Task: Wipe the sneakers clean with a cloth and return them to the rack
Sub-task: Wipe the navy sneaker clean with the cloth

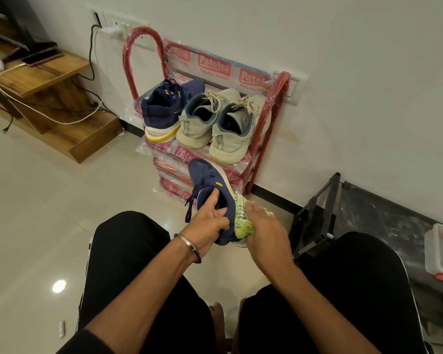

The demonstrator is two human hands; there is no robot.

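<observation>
The left hand [210, 226] grips a navy sneaker [210, 185] at its collar, fingers curled into the opening, toe pointing toward the rack. The right hand [262, 226] presses a yellow-green cloth [242, 215] against the sneaker's sole edge, fingers bent over it. Behind, the red rack [274, 106] carries 3 shoes on its top shelf: 1 navy sneaker on the rack [164, 108] and 2 grey sneakers [215, 121].

The right hand [262, 221] is motion-blurred, and it covers most of the green cloth [243, 221], so its grip cannot be judged. The left hand [210, 226] hides the held navy sneaker [210, 180] at its opening. The plastic box [441, 254] is cut off at the right edge. The rack [271, 106] hides its lower shelves behind the sneaker.
</observation>
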